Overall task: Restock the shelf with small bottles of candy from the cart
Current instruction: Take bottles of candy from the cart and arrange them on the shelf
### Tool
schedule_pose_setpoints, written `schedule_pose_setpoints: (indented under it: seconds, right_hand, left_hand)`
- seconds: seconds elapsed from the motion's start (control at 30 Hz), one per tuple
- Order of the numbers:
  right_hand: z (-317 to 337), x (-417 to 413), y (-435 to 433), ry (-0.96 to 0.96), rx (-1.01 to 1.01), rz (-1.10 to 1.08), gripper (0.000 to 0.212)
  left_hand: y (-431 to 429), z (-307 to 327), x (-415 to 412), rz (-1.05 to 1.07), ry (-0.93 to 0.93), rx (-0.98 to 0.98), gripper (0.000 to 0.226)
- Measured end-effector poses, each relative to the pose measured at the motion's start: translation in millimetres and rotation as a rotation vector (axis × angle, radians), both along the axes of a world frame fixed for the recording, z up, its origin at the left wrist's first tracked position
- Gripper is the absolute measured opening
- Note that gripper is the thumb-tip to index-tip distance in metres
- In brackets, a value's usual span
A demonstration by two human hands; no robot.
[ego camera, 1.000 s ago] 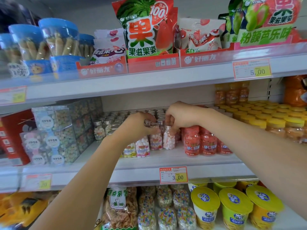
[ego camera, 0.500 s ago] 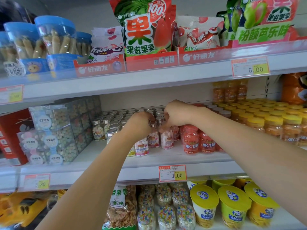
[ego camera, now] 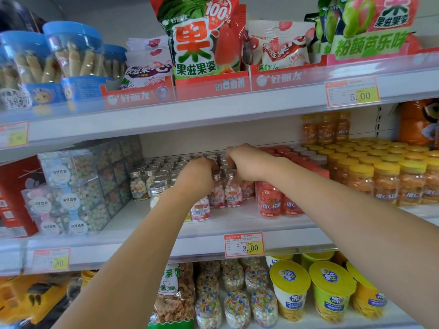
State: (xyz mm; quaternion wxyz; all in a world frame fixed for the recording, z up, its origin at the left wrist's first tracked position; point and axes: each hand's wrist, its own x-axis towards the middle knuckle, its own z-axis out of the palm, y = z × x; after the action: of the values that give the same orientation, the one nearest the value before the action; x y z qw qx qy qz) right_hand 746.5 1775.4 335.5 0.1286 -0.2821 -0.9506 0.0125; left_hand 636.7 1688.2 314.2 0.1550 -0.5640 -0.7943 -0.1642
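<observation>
Both hands reach into the middle shelf [ego camera: 142, 236] among small clear candy bottles with silver caps. My left hand [ego camera: 194, 176] curls over the cap of a pink-labelled bottle [ego camera: 216, 193]. My right hand [ego camera: 242, 162] grips the cap of the neighbouring bottle [ego camera: 232, 193]. Another small bottle [ego camera: 200, 210] stands in front, below my left wrist. Rows of the same bottles [ego camera: 164, 167] fill the shelf behind and to the left. The cart is out of view.
Red jars [ego camera: 270, 203] stand right of the small bottles, then yellow-capped orange jars [ego camera: 384, 181]. Clear boxed candy [ego camera: 69, 193] sits at the left. Snack bags [ego camera: 202, 39] fill the upper shelf; cups [ego camera: 332, 290] and candy jars [ego camera: 237, 305] the lower one.
Both hands have pushed a little deeper into the shelf with the two bottles, away from the front edge. The view has tilted slightly.
</observation>
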Motion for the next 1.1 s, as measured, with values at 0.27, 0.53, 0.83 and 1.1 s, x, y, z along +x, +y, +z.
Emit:
schedule_pose_setpoints:
  seconds: [0.27, 0.53, 0.83, 1.1]
  right_hand:
    - [12, 38, -32, 0.204, 0.097, 0.077, 0.039]
    - [-66, 129, -97, 0.127, 0.119, 0.116, 0.009]
    - [-284, 264, -85, -0.246, -0.523, -0.274, 0.034]
    - [-450, 360, -79, -0.719, -0.827, -0.45, 0.042]
  left_hand:
    - [-41, -12, 45, -0.044, -0.019, 0.452, 0.026]
    - [-112, -138, 146, -0.195, -0.281, 0.508, 0.046]
    - [-129, -334, 214, -0.218, -0.702, -0.357, 0.018]
    - [-115, -456, 254, -0.145, -0.667, -1.093, 0.033]
